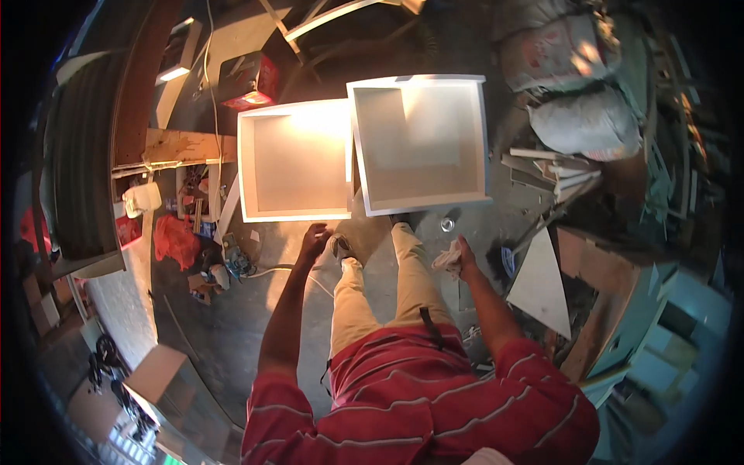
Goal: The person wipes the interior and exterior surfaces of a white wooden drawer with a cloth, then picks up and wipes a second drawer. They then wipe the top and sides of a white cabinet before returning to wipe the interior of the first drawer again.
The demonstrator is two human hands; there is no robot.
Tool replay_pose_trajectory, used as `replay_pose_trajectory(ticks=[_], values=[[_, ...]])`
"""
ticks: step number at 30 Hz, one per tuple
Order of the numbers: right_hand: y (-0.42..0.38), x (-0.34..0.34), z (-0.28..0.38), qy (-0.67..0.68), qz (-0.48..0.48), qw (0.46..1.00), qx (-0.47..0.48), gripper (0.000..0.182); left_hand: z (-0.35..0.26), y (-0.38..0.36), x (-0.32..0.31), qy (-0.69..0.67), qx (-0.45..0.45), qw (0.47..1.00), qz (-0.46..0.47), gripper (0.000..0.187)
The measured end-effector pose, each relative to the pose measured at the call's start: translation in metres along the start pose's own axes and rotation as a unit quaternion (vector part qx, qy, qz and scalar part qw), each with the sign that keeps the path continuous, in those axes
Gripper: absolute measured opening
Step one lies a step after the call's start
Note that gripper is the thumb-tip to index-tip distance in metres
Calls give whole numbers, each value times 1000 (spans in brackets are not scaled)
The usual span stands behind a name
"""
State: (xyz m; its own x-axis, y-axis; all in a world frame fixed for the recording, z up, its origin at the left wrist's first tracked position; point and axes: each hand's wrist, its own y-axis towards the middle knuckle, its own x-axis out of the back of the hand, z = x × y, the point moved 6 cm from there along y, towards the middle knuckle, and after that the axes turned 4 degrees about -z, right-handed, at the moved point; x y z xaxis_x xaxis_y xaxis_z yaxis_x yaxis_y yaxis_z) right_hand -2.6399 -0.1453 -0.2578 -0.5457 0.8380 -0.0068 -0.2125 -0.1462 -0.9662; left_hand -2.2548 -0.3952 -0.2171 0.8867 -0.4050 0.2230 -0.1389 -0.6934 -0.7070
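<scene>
Two white drawer boxes stand side by side on the floor before me, the left drawer (294, 215) and the right drawer (425, 208). Just below the left drawer's front edge hangs my left hand (315, 237), its fingers loosely apart with nothing in them. My right hand (467, 260) is closed on a crumpled pale rag (447, 261), below the right drawer's near corner. Close by on the floor is a small round shiny tin (447, 225), apart from that hand.
White sacks (585, 124) and scrap wood strips (570, 174) lie at right, above a triangular white board (542, 283). On the left are a red bag (177, 242), a yellowish jerrycan (142, 200) and a power tool (235, 256). A red box (252, 81) stands behind the drawers.
</scene>
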Motion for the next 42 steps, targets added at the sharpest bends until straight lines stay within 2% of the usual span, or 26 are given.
replay_pose_trajectory(ticks=[2, 3, 5, 6, 8, 9, 11, 12, 14, 17, 19, 21, 23, 25, 27, 29, 30, 31, 32, 34, 36, 37, 38, 40, 42], values=[[30, 8, 18, -86, -12, 994, -65, 73, -8, 41, -22, 27, -9, 1000, -4, 58], [40, 1, 29, -93, -7, 993, -73, 73, -12, 62, -37, 41, -2, 999, -7, 62], [58, 3, 52, -90, -77, 993, -28, 69, -20, 107, -65, 112, -39, 993, -20, 70], [70, 3, 53, -93, -76, 992, -37, 69, -24, 126, -78, 116, -29, 993, -22, 70], [95, 3, 61, -76, -40, 996, 7, 66, -32, 158, -95, 170, 8, 983, -73, 74], [118, 14, 55, -76, -43, 996, -1, 66, -35, 172, -104, 173, 15, 982, -71, 74], [169, 40, 38, -129, -9, 991, 41, 60, -44, 188, -120, 134, 10, 988, -72, 74], [174, 47, 35, -128, -14, 991, 35, 60, -51, 189, -126, 137, 16, 988, -67, 74], [177, 49, 30, -34, 51, 997, 56, 50, -67, 188, -129, 138, -22, 984, -112, 73], [90, -38, 89, 49, -10, 998, -27, 32, -10, 220, -128, 57, -29, 994, -93, 64], [110, -29, 91, 3, -4, 999, -36, 27, -8, 222, -129, 9, -42, 996, -76, 61], [134, -25, 85, -45, 7, 998, -38, 21, -21, 213, -133, -107, -3, 994, -30, 53], [143, -20, 78, 63, 28, 998, -10, 21, -24, 216, -133, -64, 14, 998, -11, 52], [141, -17, 82, 62, 30, 998, 12, 20, -24, 216, -130, -23, 32, 999, 0, 52], [133, -3, 85, 62, 33, 997, 29, 20, -30, 207, -132, -52, 7, 997, 62, 69], [124, 9, 88, 50, 126, 990, -39, 23, -42, 183, -127, -40, 10, 999, 29, 75], [105, 4, 91, 41, 135, 989, -35, 23, -46, 170, -122, -25, 17, 1000, 3, 81], [85, 3, 95, 42, 95, 995, 2, 24, -39, 163, -122, -68, -14, 997, 24, 87], [66, 3, 98, 44, 59, 997, 39, 25, -40, 146, -117, -79, -14, 996, 28, 89], [36, 2, 97, 33, 94, 995, 27, 25, -63, 98, -94, -21, -49, 998, -32, 91], [5, -6, 94, 7, 92, 996, 4, 24, -87, 45, -70, -69, -48, 995, -60, 91], [-12, -14, 93, -10, 114, 993, 3, 24, -82, 29, -57, -42, -49, 995, -75, 90], [-32, -25, 91, -14, 138, 990, -9, 21, -84, 4, -43, -53, -101, 988, -107, 89], [-57, -47, 79, -39, 188, 981, -21, 18, -72, -36, -14, -59, -86, 984, -141, 87], [-75, -58, 59, -112, 183, 976, -38, 20, -46, -76, 13, -86, -59, 977, -188, 85]])
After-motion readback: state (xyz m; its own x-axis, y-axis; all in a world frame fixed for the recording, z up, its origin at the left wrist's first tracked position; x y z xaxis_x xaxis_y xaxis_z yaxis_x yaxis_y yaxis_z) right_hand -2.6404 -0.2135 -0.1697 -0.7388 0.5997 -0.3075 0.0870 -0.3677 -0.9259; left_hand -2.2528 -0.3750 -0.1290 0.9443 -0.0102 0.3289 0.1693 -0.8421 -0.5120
